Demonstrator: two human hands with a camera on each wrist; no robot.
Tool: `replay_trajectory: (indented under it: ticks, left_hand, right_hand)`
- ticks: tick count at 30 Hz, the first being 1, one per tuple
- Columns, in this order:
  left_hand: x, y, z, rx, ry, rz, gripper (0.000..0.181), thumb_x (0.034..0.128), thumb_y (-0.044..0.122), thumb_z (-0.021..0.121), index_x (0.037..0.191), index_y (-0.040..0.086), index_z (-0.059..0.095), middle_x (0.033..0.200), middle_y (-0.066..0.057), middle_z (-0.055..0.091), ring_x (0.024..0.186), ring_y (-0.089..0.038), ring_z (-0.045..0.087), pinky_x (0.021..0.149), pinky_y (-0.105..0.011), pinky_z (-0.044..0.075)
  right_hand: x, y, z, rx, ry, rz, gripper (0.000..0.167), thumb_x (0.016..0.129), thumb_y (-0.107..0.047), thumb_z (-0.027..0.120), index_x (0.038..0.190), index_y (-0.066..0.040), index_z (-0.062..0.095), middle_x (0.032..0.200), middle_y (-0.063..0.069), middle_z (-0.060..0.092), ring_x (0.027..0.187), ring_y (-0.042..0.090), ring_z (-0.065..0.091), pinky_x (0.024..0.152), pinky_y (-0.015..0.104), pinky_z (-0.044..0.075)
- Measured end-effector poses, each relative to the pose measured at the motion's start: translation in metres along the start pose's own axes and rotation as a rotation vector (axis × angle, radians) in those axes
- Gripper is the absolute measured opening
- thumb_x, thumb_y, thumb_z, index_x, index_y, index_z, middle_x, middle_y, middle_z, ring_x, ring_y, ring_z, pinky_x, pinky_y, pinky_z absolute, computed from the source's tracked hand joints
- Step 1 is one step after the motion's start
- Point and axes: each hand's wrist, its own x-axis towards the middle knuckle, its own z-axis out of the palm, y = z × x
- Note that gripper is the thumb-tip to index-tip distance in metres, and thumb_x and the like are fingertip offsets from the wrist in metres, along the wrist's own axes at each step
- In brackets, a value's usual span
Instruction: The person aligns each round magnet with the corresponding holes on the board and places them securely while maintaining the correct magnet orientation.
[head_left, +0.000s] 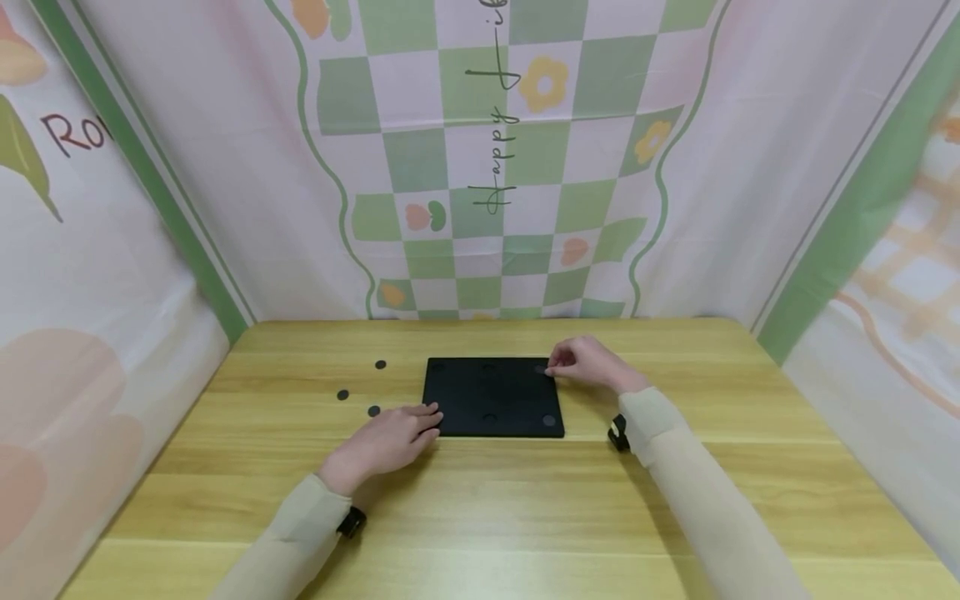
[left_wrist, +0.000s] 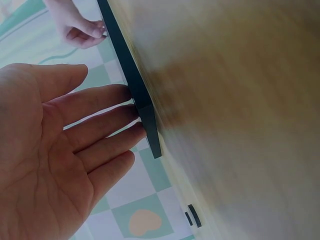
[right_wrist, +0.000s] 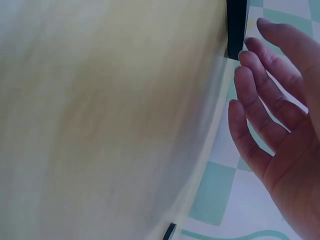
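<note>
A thin black rectangular board [head_left: 491,392] lies flat on the wooden table, with several round dark spots along its far and near edges. The round spot [head_left: 549,421] at its near right corner looks greyer than the others. My left hand [head_left: 393,437] rests its nearly straight fingertips on the board's near left corner; the left wrist view shows these fingers [left_wrist: 107,97] touching the edge. At the far right corner, my right hand [head_left: 592,364] has bent fingers beside a round spot. In the right wrist view, thumb and index fingertip are apart, with nothing visible between them.
Three small dark discs lie on the table left of the board: a far disc [head_left: 381,364], a left disc [head_left: 342,395] and a near disc [head_left: 374,411]. Patterned cloth [head_left: 480,167] hangs behind the table [head_left: 480,517] and along both sides.
</note>
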Motion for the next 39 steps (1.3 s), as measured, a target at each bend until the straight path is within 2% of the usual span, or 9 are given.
replay_trajectory:
  ticks: [9, 24, 39]
  left_hand:
    - [0.001, 0.000, -0.001, 0.000, 0.002, -0.002, 0.040, 0.1011, 0.029, 0.045, 0.135, 0.008, 0.054, 0.143, -0.009, 0.048, 0.132, -0.028, 0.045, 0.106, -0.045, 0.040]
    - [0.000, -0.001, 0.000, 0.007, 0.001, 0.005, 0.041, 0.1010, 0.029, 0.045, 0.135, 0.008, 0.054, 0.143, -0.010, 0.048, 0.132, -0.028, 0.045, 0.106, -0.045, 0.040]
    - [0.001, -0.001, 0.000, 0.031, 0.011, 0.025, 0.040, 0.1010, 0.030, 0.045, 0.133, 0.008, 0.056, 0.141, -0.010, 0.050, 0.130, -0.027, 0.048, 0.104, -0.044, 0.042]
  right_hand:
    - [-0.013, 0.008, -0.003, -0.002, -0.003, -0.011, 0.005, 0.085, -0.019, 0.072, 0.083, -0.014, 0.072, 0.077, -0.005, 0.068, 0.069, 0.007, 0.057, 0.065, 0.024, 0.049]
    - [-0.040, 0.026, -0.014, 0.004, 0.006, 0.055, 0.005, 0.086, -0.020, 0.071, 0.083, -0.016, 0.072, 0.079, -0.006, 0.069, 0.072, 0.007, 0.060, 0.068, 0.025, 0.051]
    - [-0.057, 0.040, -0.024, -0.034, 0.024, 0.104, 0.008, 0.086, -0.022, 0.070, 0.085, -0.014, 0.071, 0.081, -0.003, 0.069, 0.073, 0.009, 0.059, 0.070, 0.028, 0.050]
